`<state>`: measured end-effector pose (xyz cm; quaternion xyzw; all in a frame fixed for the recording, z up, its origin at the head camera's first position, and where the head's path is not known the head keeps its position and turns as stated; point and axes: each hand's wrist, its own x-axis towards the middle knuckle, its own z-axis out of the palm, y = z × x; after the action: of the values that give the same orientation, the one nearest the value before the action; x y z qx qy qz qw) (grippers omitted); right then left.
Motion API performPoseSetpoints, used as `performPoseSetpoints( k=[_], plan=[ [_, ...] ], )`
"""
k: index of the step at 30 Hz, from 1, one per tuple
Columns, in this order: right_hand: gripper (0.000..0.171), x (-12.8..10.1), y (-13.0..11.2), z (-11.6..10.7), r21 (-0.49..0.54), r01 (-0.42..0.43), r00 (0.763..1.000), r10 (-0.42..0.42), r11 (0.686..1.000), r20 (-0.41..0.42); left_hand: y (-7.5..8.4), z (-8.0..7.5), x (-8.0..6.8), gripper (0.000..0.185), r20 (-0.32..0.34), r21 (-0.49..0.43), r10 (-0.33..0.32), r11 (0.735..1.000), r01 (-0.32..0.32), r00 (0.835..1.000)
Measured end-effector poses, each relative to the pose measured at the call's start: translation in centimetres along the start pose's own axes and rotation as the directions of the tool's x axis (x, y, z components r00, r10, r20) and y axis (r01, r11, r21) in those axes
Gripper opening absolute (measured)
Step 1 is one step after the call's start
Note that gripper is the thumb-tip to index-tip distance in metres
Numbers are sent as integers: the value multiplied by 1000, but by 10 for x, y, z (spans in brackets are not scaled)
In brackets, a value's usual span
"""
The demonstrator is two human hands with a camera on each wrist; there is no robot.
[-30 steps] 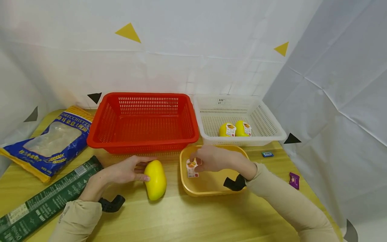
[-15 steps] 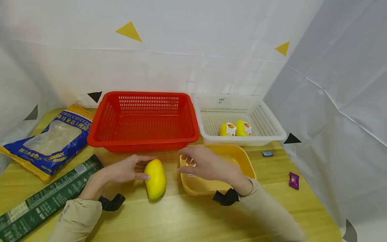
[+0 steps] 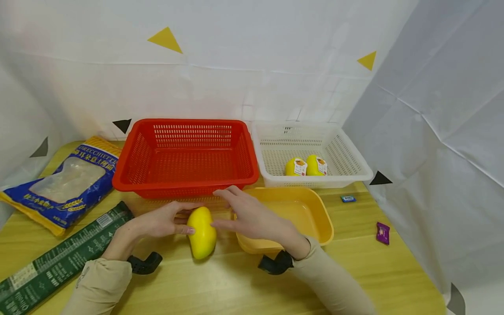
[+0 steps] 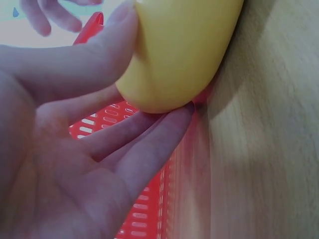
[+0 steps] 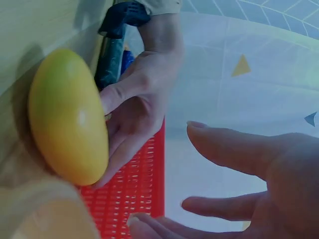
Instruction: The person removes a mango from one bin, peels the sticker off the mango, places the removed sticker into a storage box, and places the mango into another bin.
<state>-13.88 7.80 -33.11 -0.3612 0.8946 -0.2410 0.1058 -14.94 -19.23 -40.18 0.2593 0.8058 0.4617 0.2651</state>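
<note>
A yellow mango point(image 3: 202, 233) lies on the wooden table in front of the red basket. My left hand point(image 3: 159, 222) holds its left side, thumb on the near face and fingers round its far end. The left wrist view shows the thumb and fingers against the mango point(image 4: 182, 50). My right hand point(image 3: 253, 218) hovers with fingers spread over the left edge of the yellow basin point(image 3: 303, 214), its thumb close to the mango's right side. In the right wrist view that right hand point(image 5: 244, 184) holds nothing, apart from the mango point(image 5: 69, 119).
Behind stand a red basket point(image 3: 185, 190) and a white basket point(image 3: 354, 168) holding two labelled yellow mangoes point(image 3: 306, 166). A pasta bag point(image 3: 63, 183) and a long green package point(image 3: 63, 251) lie left. Blue point(image 3: 348, 199) and purple point(image 3: 383, 233) wrapped sweets lie right.
My right hand has come left, out of the yellow basin and towards the mango, its fingers spreading. The basin has shifted slightly right. My left hand and the mango stay in place.
</note>
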Motion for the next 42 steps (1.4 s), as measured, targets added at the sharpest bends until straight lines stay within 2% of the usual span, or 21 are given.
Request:
performPoseSetpoints(
  k=[6, 14, 18, 25, 32, 37, 42],
  plan=[
    [74, 5, -5, 3, 59, -37, 999, 35, 998, 29, 1, 0, -1, 72, 4, 25, 23, 999, -23, 1000],
    [67, 12, -2, 16, 74, -39, 996, 32, 996, 84, 1, -1, -1, 71, 34, -10, 56, 998, -56, 998],
    [63, 15, -2, 22, 30, -48, 994, 44, 998, 102, -1, -1, -1, 73, 41, -21, 60, 998, -59, 997],
    [68, 21, -7, 38, -112, -60, 989, 75, 992, 128, -6, -2, 0, 75, 52, -51, 63, 997, -60, 997],
    [68, 21, -9, 50, -172, -58, 988, 81, 983, 132, -8, -2, 1, 78, 58, -70, 75, 995, -71, 996],
    [64, 20, -10, 56, -228, -11, 993, 38, 973, 113, -7, -3, 0, 79, 66, -84, 72, 994, -66, 995],
    [62, 18, -10, 58, -277, 26, 996, -2, 960, 87, -6, -5, -2, 77, 65, -57, 78, 996, -75, 995]
  ],
)
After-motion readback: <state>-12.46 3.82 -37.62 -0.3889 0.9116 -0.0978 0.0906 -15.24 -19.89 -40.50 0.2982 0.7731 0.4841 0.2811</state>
